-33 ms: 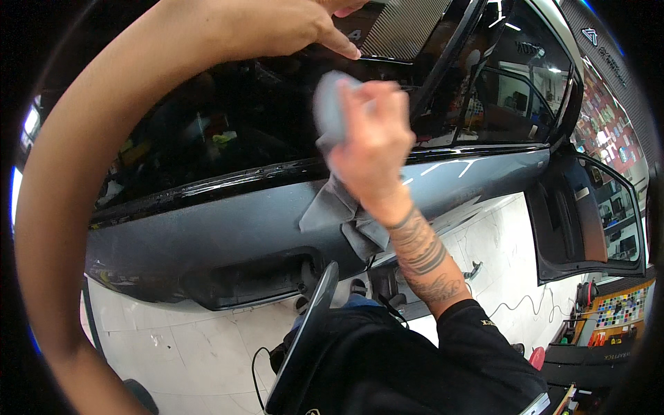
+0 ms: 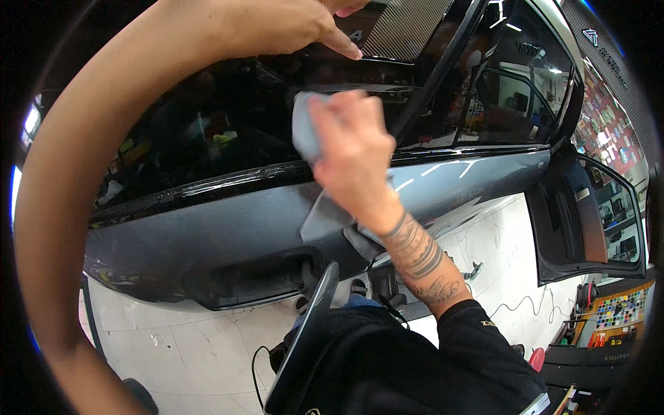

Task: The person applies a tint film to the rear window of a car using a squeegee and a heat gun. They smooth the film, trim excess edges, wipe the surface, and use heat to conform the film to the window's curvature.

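Observation:
My right hand [image 2: 353, 142] is closed on a grey cloth [image 2: 304, 131], pressing it against the dark, glossy window glass [image 2: 235, 138] of a car. A loose flap of the cloth [image 2: 324, 218] hangs below the wrist over the grey body panel [image 2: 200, 221]. The hand is slightly blurred. At the top edge, my left hand [image 2: 328, 28] is partly cut off by the picture. One of its digits stretches out flat to the upper rim of the glass, and nothing shows in that hand.
An open car door [image 2: 581, 214] stands at the right. Below the panel is a pale tiled floor [image 2: 207, 353] with a thin cable [image 2: 532, 304]. A flat dark thing [image 2: 308, 332] stands out in front of my black shirt. Shelves with small coloured items [image 2: 619, 311] are at the lower right.
My right hand has moved left and a little down with the cloth across the glass. The hanging flap has shifted slightly. My left hand stays where it was.

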`<state>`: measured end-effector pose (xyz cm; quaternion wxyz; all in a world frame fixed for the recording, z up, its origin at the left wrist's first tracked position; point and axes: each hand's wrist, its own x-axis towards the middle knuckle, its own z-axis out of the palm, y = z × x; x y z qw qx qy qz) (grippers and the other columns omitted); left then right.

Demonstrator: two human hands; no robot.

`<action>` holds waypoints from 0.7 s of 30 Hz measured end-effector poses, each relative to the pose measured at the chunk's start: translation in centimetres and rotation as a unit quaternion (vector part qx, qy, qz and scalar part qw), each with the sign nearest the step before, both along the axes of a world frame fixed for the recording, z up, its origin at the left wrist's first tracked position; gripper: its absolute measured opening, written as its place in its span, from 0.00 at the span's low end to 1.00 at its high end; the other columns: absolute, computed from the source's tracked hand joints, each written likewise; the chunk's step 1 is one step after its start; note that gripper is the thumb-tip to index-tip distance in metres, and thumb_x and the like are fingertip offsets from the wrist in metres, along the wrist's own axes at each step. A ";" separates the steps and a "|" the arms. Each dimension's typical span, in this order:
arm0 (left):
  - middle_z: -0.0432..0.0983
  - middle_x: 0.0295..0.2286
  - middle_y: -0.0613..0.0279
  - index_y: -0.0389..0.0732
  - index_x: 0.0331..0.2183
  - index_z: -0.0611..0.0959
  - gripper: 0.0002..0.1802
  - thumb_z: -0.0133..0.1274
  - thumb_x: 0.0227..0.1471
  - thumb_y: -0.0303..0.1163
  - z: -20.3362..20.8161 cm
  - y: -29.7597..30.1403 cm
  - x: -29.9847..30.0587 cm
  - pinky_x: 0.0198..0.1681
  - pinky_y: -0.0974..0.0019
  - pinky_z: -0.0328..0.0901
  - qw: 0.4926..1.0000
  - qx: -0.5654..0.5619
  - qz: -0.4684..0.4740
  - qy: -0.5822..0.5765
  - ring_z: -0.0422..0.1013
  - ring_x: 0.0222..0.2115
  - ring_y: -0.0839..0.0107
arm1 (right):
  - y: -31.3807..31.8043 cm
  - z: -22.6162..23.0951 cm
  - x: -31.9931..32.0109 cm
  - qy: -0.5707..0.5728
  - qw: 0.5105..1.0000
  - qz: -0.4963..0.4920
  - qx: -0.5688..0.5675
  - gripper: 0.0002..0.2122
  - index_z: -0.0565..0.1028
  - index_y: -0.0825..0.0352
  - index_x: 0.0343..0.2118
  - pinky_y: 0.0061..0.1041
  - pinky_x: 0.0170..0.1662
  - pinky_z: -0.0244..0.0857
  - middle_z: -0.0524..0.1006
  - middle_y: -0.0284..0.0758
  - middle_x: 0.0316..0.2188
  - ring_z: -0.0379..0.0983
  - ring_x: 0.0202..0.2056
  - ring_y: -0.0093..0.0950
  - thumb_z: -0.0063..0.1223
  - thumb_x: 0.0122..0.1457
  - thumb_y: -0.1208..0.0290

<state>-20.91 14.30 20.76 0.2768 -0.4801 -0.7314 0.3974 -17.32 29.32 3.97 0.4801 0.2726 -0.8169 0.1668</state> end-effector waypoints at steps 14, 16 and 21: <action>0.65 0.47 0.53 0.57 0.56 0.74 0.27 0.43 0.55 0.27 0.5 -2.4 -0.1 0.53 0.54 0.56 0.987 0.124 -0.069 -0.078 0.58 0.52 0.60 | -5.7 1.2 2.2 -0.140 0.977 0.157 -0.032 0.18 0.75 0.71 0.38 0.33 0.36 0.70 0.69 0.41 0.35 0.70 0.37 0.40 0.54 0.38 0.81; 0.67 0.45 0.53 0.50 0.55 0.74 0.26 0.43 0.54 0.25 0.6 -3.6 1.2 0.48 0.63 0.60 0.928 0.320 -0.124 -0.145 0.63 0.46 0.65 | -3.1 1.8 2.6 -0.158 0.964 0.189 -0.095 0.22 0.75 0.70 0.39 0.31 0.39 0.68 0.71 0.42 0.35 0.71 0.35 0.43 0.54 0.34 0.84; 0.60 0.50 0.54 0.44 0.58 0.66 0.41 0.59 0.47 0.54 -5.8 -4.7 8.6 0.53 0.58 0.59 0.605 0.586 0.008 -0.539 0.59 0.54 0.64 | 0.4 2.3 3.6 -0.257 0.867 0.271 -0.329 0.19 0.68 0.70 0.44 0.27 0.41 0.63 0.67 0.36 0.35 0.68 0.37 0.31 0.58 0.49 0.72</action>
